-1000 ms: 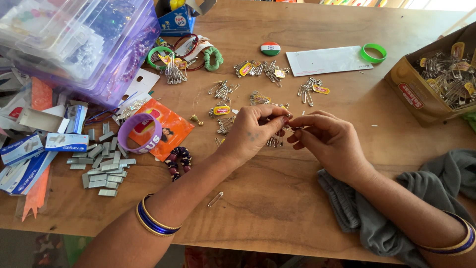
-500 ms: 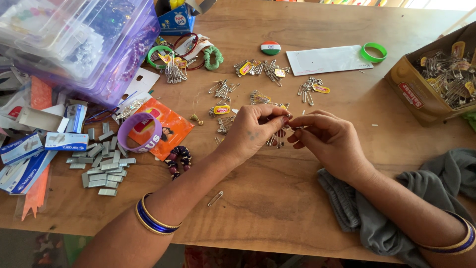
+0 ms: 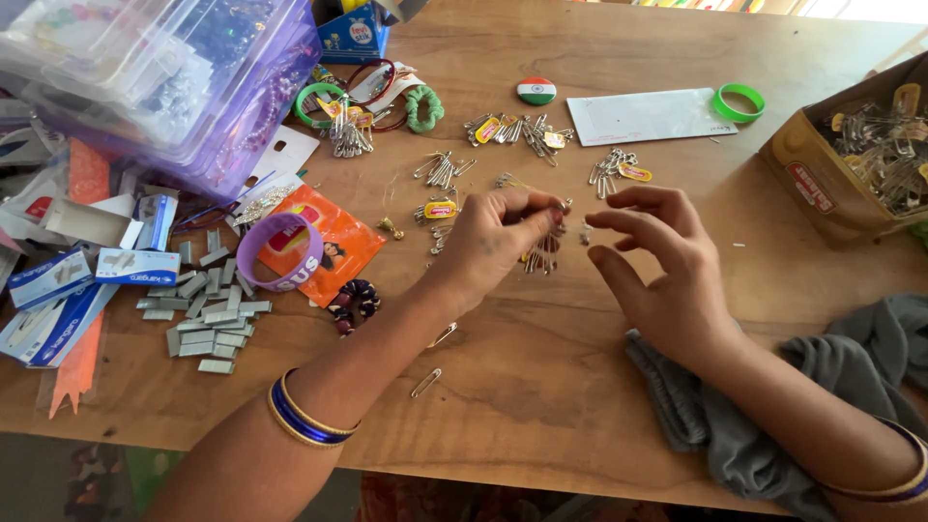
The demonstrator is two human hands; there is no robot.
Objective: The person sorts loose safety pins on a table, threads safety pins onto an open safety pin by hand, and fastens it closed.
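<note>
My left hand [image 3: 493, 237] is pinched shut on a bunch of safety pins [image 3: 547, 249], held just above the wooden table [image 3: 541, 416] at its middle. My right hand [image 3: 662, 275] hovers just right of the bunch with its fingers spread and nothing clearly in them. More safety pin bunches with yellow tags [image 3: 440, 174] lie beyond my hands. Two loose safety pins [image 3: 425, 383] lie under my left forearm. Both wrists wear blue and gold bangles.
An open cardboard box of safety pins [image 3: 822, 184] stands at the right. A grey cloth [image 3: 851, 387] lies under my right arm. Staple strips [image 3: 208, 309], small staple boxes [image 3: 58, 290], a purple wristband [image 3: 280, 253] and clear plastic bins [image 3: 145, 68] crowd the left. A white envelope [image 3: 648, 116] and green wristband [image 3: 739, 101] lie at the back.
My right hand has let go of the pin bunch, drawn slightly right and spread its fingers. My left hand keeps its pinch on the bunch.
</note>
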